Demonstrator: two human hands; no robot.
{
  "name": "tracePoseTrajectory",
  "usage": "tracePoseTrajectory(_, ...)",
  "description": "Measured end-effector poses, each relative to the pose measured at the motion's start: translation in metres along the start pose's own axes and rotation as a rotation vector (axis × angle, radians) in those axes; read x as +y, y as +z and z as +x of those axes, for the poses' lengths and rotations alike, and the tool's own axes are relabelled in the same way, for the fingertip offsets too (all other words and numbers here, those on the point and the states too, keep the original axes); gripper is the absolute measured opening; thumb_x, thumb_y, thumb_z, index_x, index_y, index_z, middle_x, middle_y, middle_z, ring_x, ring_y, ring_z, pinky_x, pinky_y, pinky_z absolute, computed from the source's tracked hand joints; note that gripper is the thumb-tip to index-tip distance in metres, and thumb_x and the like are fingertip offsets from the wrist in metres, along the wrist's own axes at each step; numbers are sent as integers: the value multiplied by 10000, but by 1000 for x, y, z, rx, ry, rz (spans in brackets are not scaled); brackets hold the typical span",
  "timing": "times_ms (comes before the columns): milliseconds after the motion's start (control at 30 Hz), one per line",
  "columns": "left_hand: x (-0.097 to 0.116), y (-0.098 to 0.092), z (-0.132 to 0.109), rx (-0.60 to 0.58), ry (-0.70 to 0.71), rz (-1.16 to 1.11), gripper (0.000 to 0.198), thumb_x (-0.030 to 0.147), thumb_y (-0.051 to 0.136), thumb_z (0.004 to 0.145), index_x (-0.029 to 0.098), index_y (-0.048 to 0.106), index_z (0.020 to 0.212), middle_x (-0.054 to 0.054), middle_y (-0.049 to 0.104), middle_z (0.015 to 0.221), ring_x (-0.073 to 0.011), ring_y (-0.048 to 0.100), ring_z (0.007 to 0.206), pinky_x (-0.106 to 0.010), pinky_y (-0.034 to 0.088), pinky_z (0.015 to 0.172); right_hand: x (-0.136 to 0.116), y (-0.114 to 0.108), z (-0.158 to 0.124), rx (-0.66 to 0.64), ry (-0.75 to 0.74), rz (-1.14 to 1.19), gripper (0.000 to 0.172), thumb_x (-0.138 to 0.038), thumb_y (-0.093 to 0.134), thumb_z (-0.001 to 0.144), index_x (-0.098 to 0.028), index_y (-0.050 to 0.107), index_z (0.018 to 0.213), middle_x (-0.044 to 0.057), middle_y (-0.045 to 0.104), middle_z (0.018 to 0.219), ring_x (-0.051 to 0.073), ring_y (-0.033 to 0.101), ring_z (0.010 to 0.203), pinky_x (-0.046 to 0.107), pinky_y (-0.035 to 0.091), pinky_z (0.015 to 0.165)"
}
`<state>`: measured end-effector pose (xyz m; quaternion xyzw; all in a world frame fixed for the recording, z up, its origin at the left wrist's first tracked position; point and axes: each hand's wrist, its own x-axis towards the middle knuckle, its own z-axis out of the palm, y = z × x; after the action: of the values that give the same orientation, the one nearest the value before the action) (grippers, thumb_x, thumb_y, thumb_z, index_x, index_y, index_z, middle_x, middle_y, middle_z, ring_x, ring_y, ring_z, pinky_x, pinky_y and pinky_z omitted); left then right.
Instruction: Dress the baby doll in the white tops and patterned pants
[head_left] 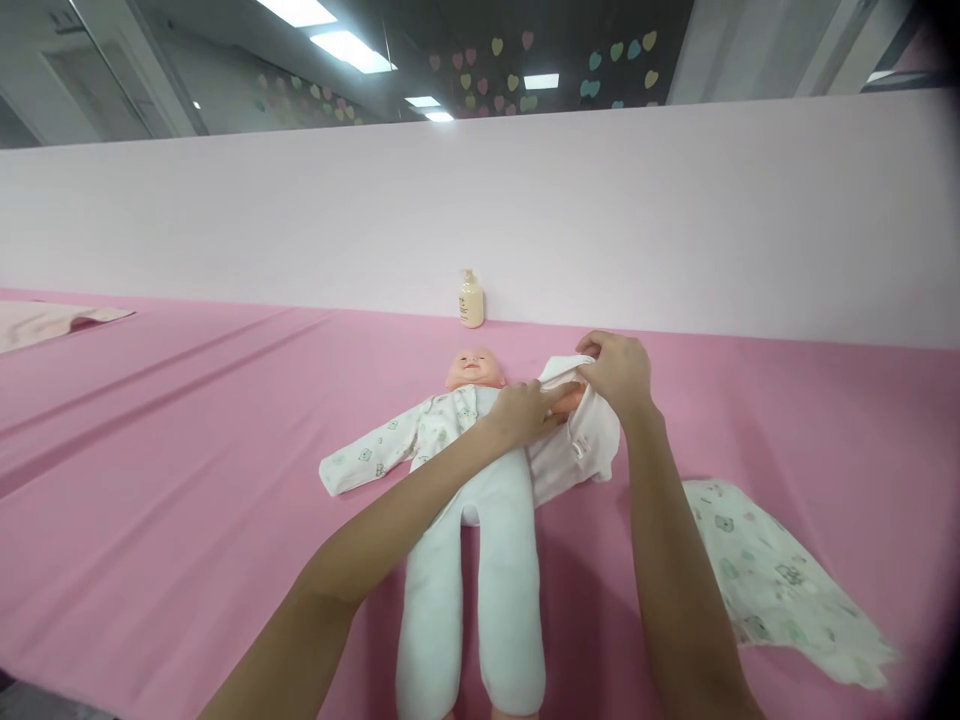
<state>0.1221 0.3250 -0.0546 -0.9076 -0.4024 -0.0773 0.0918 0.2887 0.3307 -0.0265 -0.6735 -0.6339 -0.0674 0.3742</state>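
A baby doll [474,369] lies on its back on the pink cloth-covered table [187,470], its head away from me and its white legs toward me. It wears a white printed top [390,440] with one sleeve spread out to the left. My left hand [525,412] grips the doll's arm at the shoulder, fingers closed round it. My right hand [616,370] pinches the bunched open sleeve of the top just right of the doll's head.
A cream pump bottle [471,300] stands against the pale pink wall [675,220] behind the doll. A printed white garment [780,580] lies crumpled at the right. A pale folded cloth [45,322] lies at the far left.
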Motion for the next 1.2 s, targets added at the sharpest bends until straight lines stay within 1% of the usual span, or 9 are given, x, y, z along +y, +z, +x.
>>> tracePoseTrajectory(100,-2,4,1,12,31,12,519,511,275,915,416,237,1424,-75,619,978,-242,638,772,-297,406,605,-2,1,0,-5,-30,2,329,-102,516,589,-225,680,847,-2,705,837,184,618,771,260,417,618)
tracePoseTrajectory(233,-4,7,7,19,-42,2,550,527,298,908,386,224,1434,-71,640,952,-247,646,772,-299,411,621,-5,-1,-2,-44,-69,13,289,-107,517,607,-215,674,824,3,699,812,177,607,744,252,406,605)
tracePoseTrajectory(400,-2,7,20,-9,-145,-70,493,476,305,912,210,463,1296,-117,659,987,-278,651,860,-343,448,696,-14,-1,-5,-106,-114,29,263,-114,492,674,-212,668,842,16,693,881,171,597,779,245,396,607)
tracePoseTrajectory(633,-9,7,22,-115,-105,-264,530,499,450,804,210,524,1241,-110,646,1120,-301,626,981,-380,482,783,-25,4,-10,-346,-14,-40,409,-104,518,705,-154,620,1098,98,667,1030,212,593,933,270,421,739)
tracePoseTrajectory(833,-15,10,18,-123,-77,-296,542,286,566,687,176,568,1217,-119,670,1071,-302,621,988,-390,460,864,-30,2,-15,-517,80,-69,318,-155,481,783,-152,612,1073,115,649,1072,237,587,956,290,412,729)
tracePoseTrajectory(900,-20,12,20,-85,-111,-447,438,225,550,692,165,627,1119,-105,682,1021,-273,624,970,-364,458,876,-31,2,-15,-557,96,-33,270,-184,466,811,-161,609,1039,113,649,1050,231,589,932,287,408,714)
tracePoseTrajectory(1033,-35,16,34,-24,-359,-1059,257,120,450,749,92,664,887,-96,675,860,-198,637,894,-296,477,849,-36,3,-14,-558,96,100,318,-260,508,821,-160,553,1120,121,616,1077,214,574,925,280,412,720)
tracePoseTrajectory(1100,-40,17,44,-37,-467,-1240,285,182,398,823,74,633,942,-95,654,818,-175,653,781,-285,513,745,-40,4,-15,-560,77,180,350,-220,535,789,-166,540,1134,106,601,1064,194,569,885,275,418,711)
tracePoseTrajectory(1200,-45,13,52,-122,-606,-1327,367,366,378,900,103,580,1055,-85,634,854,-159,638,686,-290,524,627,-46,6,-15,-610,48,347,364,-206,592,730,-169,534,1087,74,580,1016,166,562,831,264,435,688)
